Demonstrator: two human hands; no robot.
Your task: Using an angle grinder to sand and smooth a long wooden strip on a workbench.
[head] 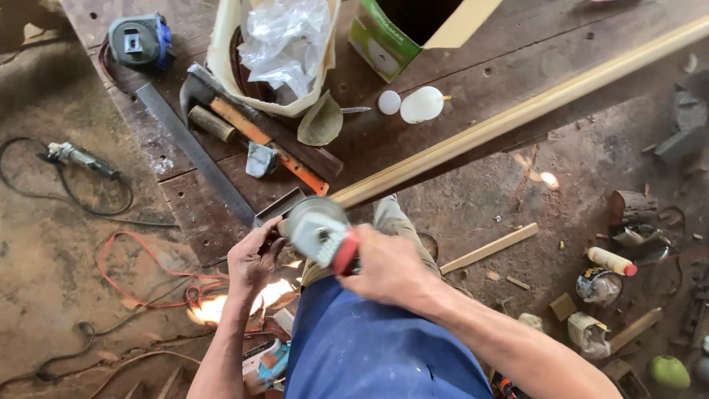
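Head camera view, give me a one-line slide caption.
Right hand holds a grinder to a wooden strip; left hand steadies its end.

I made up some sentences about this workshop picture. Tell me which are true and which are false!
1. The right hand holds a power tool with a red part. True.
2. The long pale wooden strip lies on the dirt floor. False: it rests across the dark workbench.
3. A tape measure sits on the workbench's corner. True.
4. The green and white box is closed. False: its flap is open.
5. The left hand is at the strip's near end. True.
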